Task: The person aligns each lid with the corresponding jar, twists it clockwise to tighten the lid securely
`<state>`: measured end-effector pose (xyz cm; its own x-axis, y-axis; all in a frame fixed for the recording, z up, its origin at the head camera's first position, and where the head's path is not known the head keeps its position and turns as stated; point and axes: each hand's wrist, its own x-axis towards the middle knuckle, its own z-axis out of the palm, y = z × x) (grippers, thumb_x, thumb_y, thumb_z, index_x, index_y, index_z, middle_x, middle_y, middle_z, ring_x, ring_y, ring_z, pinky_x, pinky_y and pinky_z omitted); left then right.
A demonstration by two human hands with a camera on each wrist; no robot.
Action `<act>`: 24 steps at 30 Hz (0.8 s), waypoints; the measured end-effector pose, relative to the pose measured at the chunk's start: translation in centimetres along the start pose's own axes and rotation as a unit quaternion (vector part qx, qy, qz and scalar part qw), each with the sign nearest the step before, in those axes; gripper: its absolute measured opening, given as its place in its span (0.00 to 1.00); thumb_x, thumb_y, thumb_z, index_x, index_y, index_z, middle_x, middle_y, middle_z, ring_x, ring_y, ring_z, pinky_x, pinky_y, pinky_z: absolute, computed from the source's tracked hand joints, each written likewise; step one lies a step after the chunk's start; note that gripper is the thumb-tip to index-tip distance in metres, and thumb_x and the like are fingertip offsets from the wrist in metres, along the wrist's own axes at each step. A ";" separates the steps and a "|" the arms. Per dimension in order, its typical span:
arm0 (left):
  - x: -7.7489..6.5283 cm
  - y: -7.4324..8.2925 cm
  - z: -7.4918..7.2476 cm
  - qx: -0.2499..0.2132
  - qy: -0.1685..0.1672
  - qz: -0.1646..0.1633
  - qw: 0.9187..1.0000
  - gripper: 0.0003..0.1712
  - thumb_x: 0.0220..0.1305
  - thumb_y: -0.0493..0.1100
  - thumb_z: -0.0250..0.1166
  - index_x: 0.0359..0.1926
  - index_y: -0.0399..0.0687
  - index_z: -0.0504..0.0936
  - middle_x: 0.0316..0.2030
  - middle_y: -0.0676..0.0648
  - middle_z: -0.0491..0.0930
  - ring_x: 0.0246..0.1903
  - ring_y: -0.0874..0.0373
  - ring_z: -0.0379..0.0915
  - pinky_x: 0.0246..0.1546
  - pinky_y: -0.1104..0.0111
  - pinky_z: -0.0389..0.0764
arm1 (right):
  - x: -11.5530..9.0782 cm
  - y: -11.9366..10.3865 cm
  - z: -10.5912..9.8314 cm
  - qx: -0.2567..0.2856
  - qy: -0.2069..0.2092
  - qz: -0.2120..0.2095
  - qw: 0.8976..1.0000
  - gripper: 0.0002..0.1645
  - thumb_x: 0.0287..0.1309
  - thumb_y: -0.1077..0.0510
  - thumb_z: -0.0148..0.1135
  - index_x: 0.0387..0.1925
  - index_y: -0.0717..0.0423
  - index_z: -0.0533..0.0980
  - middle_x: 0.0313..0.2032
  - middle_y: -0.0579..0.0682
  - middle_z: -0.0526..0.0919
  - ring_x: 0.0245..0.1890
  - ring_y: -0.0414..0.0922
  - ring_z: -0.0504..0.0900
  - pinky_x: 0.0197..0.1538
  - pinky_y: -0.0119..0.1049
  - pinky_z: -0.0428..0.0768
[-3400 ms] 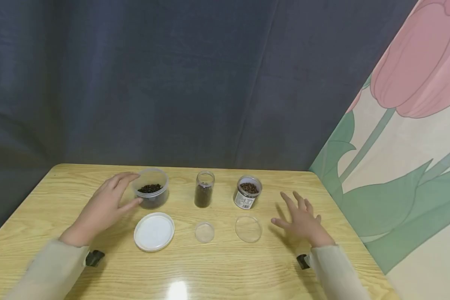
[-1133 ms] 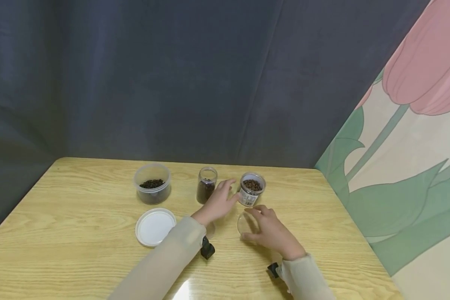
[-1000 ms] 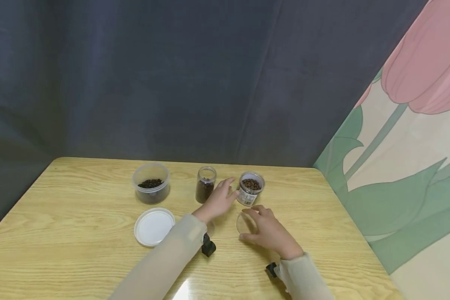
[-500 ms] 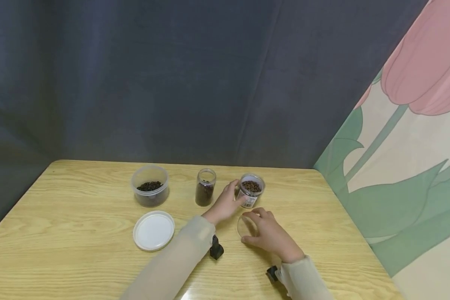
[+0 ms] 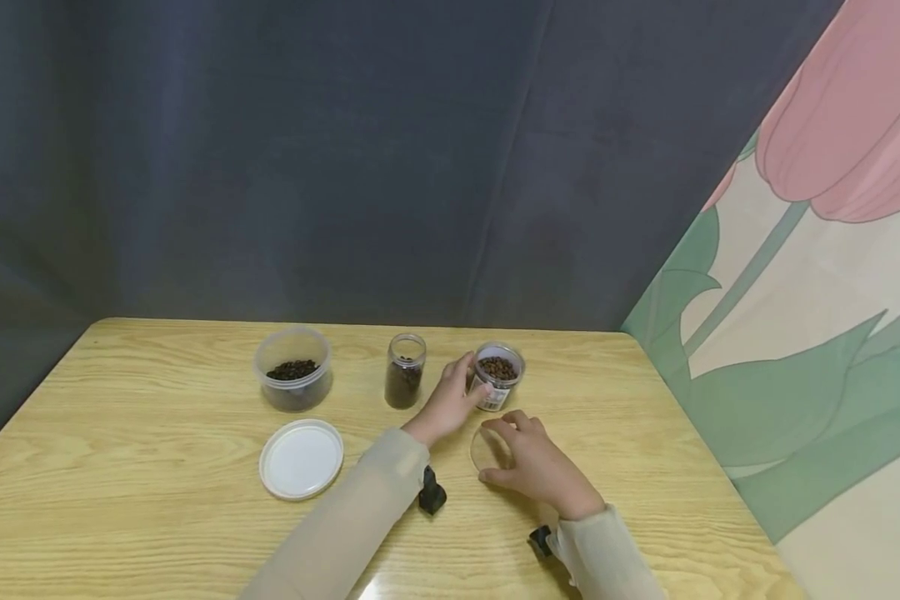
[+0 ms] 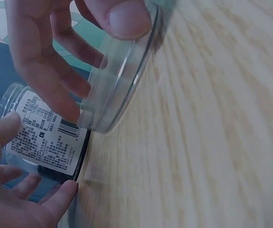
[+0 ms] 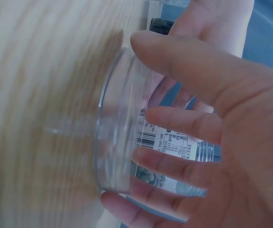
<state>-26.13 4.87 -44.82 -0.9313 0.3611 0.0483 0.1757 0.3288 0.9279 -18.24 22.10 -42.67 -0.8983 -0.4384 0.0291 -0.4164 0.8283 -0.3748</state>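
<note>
At the right of the row stands a clear jar (image 5: 492, 398) with a printed label, holding brown coffee-bean-like pieces. My left hand (image 5: 447, 404) holds it from the left side, thumb by the label (image 6: 46, 133) and fingers curling round the wall. In front of this jar a clear round lid (image 5: 486, 452) lies on the table. My right hand (image 5: 537, 467) pinches that lid at its rim, thumb on the near edge and fingertips on the far one. The right wrist view shows the lid (image 7: 120, 128) low over the wood, between thumb and fingers.
A tall clear jar (image 5: 404, 379) with dark contents stands left of my left hand. Farther left is a wide plastic tub (image 5: 294, 379) with dark pieces, its white lid (image 5: 302, 460) in front. My left forearm crosses the table (image 5: 157, 467). A dark curtain (image 5: 307, 167) hangs behind.
My left hand has gone from beside the tub to the labelled jar and taken hold of it. My right hand has moved left onto the clear lid. A smaller clear lid is now hidden.
</note>
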 end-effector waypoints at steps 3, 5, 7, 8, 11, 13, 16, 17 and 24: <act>0.0 0.0 0.0 -0.002 -0.003 -0.009 1.000 0.43 0.79 0.55 0.53 0.81 0.40 0.44 0.76 0.31 0.48 0.72 0.37 0.57 0.72 0.45 0.61 | 0.0 -0.1 -0.1 -0.003 0.000 0.003 1.000 0.38 0.51 0.50 0.81 0.61 0.60 0.77 0.56 0.63 0.75 0.50 0.59 0.74 0.50 0.53 0.82; 0.0 0.0 0.1 -0.006 -0.002 -0.012 1.000 0.43 0.79 0.54 0.54 0.81 0.41 0.44 0.76 0.32 0.48 0.72 0.37 0.57 0.72 0.45 0.61 | 0.0 -0.2 -0.1 -0.005 -0.001 0.005 1.000 0.38 0.51 0.50 0.80 0.61 0.60 0.77 0.56 0.63 0.75 0.50 0.59 0.74 0.50 0.53 0.82; 0.0 0.1 0.1 -0.008 -0.001 -0.014 1.000 0.44 0.78 0.54 0.54 0.81 0.42 0.44 0.76 0.32 0.48 0.72 0.38 0.57 0.72 0.46 0.61 | 0.0 -0.2 -0.1 -0.008 -0.002 0.006 1.000 0.38 0.51 0.50 0.80 0.61 0.60 0.77 0.56 0.62 0.75 0.50 0.59 0.74 0.50 0.53 0.82; 0.0 0.1 0.1 -0.010 0.000 -0.013 1.000 0.44 0.78 0.54 0.55 0.81 0.42 0.44 0.75 0.32 0.48 0.71 0.38 0.58 0.72 0.46 0.61 | 0.0 -0.2 -0.2 -0.009 -0.003 0.006 1.000 0.38 0.51 0.50 0.80 0.61 0.60 0.77 0.56 0.63 0.75 0.50 0.59 0.74 0.50 0.53 0.82; 0.0 0.1 0.1 -0.010 0.003 -0.012 1.000 0.43 0.78 0.54 0.55 0.81 0.43 0.45 0.75 0.32 0.50 0.71 0.38 0.59 0.72 0.46 0.62 | -0.1 -0.2 -0.3 -0.009 -0.001 0.008 1.000 0.38 0.51 0.50 0.80 0.61 0.60 0.77 0.56 0.63 0.75 0.51 0.60 0.74 0.51 0.54 0.82; 0.1 0.0 0.2 -0.009 0.006 -0.011 1.000 0.43 0.78 0.54 0.56 0.81 0.44 0.47 0.74 0.32 0.50 0.71 0.37 0.59 0.72 0.46 0.63 | -0.1 -0.2 -0.4 -0.007 0.003 0.010 1.000 0.38 0.51 0.50 0.80 0.62 0.60 0.76 0.56 0.63 0.75 0.51 0.60 0.75 0.51 0.55 0.82; 0.2 -0.1 0.1 -0.005 0.008 -0.009 1.000 0.42 0.77 0.54 0.57 0.80 0.44 0.49 0.76 0.33 0.51 0.72 0.37 0.56 0.72 0.46 0.62 | -0.2 0.0 -0.6 -0.006 0.008 0.015 1.000 0.39 0.51 0.50 0.80 0.62 0.60 0.76 0.57 0.63 0.75 0.53 0.61 0.75 0.53 0.57 0.81; 0.3 -0.2 0.2 -0.006 0.009 -0.005 1.000 0.42 0.77 0.54 0.58 0.80 0.44 0.50 0.75 0.34 0.53 0.73 0.38 0.55 0.72 0.46 0.61 | -0.2 0.1 -0.7 -0.005 0.008 0.018 1.000 0.40 0.51 0.50 0.80 0.63 0.60 0.76 0.57 0.63 0.74 0.53 0.61 0.74 0.54 0.57 0.81; 0.5 -0.5 0.2 -0.031 0.010 0.014 0.999 0.40 0.76 0.50 0.60 0.77 0.40 0.52 0.74 0.35 0.59 0.74 0.42 0.56 0.74 0.50 0.59 | -0.2 0.4 -1.5 -0.004 0.002 0.035 0.999 0.41 0.52 0.48 0.79 0.64 0.60 0.75 0.59 0.65 0.73 0.56 0.64 0.73 0.56 0.61 0.79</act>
<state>-26.63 5.13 -45.31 -0.9324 0.3521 0.0816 0.1824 0.2637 0.9472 -18.48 23.02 -41.41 -0.9254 -0.3789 0.0065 -0.3543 0.8592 -0.3691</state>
